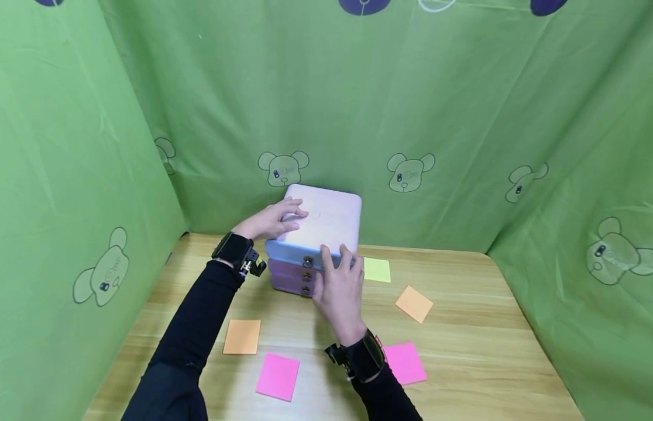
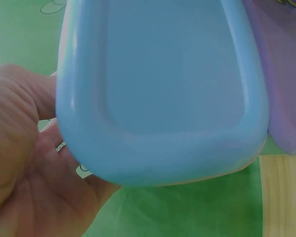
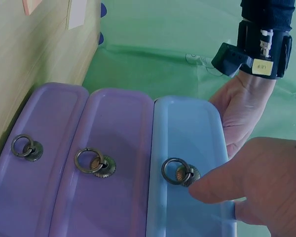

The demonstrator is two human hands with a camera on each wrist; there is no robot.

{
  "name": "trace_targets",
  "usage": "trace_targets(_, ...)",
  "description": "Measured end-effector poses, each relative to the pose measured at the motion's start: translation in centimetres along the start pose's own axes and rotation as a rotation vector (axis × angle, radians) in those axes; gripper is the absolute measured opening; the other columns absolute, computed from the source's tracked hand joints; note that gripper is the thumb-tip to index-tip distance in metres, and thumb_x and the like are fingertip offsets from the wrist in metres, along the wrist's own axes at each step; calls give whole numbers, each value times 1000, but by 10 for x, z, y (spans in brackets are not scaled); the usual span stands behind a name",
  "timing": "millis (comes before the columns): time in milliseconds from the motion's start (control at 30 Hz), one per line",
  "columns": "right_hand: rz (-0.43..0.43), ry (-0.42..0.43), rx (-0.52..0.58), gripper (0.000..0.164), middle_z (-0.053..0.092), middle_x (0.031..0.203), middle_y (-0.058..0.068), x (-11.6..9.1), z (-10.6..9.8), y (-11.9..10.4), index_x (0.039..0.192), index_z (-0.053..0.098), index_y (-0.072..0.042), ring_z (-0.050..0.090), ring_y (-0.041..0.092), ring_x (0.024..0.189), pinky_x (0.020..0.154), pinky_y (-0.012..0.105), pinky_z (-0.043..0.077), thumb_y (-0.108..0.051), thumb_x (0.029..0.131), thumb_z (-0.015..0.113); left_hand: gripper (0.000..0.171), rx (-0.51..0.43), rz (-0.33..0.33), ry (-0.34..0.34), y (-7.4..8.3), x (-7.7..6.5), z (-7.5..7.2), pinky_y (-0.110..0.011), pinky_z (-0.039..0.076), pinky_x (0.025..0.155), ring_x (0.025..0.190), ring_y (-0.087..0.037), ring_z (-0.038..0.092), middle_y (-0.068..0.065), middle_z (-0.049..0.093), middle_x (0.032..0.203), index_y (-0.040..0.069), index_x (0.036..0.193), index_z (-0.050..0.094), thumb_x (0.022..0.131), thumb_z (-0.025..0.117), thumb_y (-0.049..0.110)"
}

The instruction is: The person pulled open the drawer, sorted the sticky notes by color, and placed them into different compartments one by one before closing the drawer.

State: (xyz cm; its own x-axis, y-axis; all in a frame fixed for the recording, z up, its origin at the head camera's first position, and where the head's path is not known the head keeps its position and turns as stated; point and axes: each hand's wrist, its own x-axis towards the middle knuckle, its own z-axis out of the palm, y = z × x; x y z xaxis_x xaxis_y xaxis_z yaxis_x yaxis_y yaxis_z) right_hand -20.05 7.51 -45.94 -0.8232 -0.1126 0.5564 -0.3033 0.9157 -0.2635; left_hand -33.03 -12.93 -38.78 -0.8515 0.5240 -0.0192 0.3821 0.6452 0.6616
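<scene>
A small chest of drawers (image 1: 326, 219) with a pale top stands against the back curtain. Its upper drawer (image 3: 190, 128) is blue, and the two lower drawers (image 3: 108, 133) are purple. Each front carries a metal ring pull (image 3: 175, 171). My left hand (image 1: 268, 222) lies over the left edge of the top, its fingers loosely bent. At the front right, my right hand (image 1: 341, 292) touches the chest with spread fingers along the upper front edge. In the right wrist view its thumb (image 3: 222, 180) points at the blue drawer's pull, the tip right beside the mount.
Square paper notes lie on the wooden table (image 1: 463, 339): an orange note (image 1: 241, 337) and a pink note (image 1: 278, 377) in front, others at the right, including a yellow note (image 1: 377, 270) beside the chest. Green curtains (image 1: 453, 117) close in the back and sides.
</scene>
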Motion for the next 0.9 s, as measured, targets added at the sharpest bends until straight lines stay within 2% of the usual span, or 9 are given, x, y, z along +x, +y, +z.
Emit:
trace_targets(300,9,-3,-23,63,50,141,33,-1,0,-10,142,58,-14,47,50,117,90,55,52,-20,83,80,42,7,28,-29,-7,1,-3,-55,9,131,161,-32,8,-10,19,171,8,144,54,102,56,12)
trace_targets(533,-12,23,-2,60,53,136,32,0,-2,-7,138,61,-14,48,49,115,88,56,51,-20,82,82,43,14,59,-35,-5,0,-3,-56,10,130,160,-34,12,-13,20,170,6,145,53,102,55,11)
trace_targets(733,-14,-56,80,53,51,138,29,3,-15,-2,138,62,-14,47,48,121,96,56,49,-25,88,76,43,57,35,4,1,-4,-3,-58,14,129,158,-36,20,-14,27,168,8,143,56,101,58,12)
trace_targets(900,3,-129,189,44,52,139,26,15,-29,10,134,65,-11,47,45,122,99,55,48,-33,97,67,35,139,42,104,8,-3,3,-57,21,128,150,-39,36,-18,45,158,7,135,62,101,59,15)
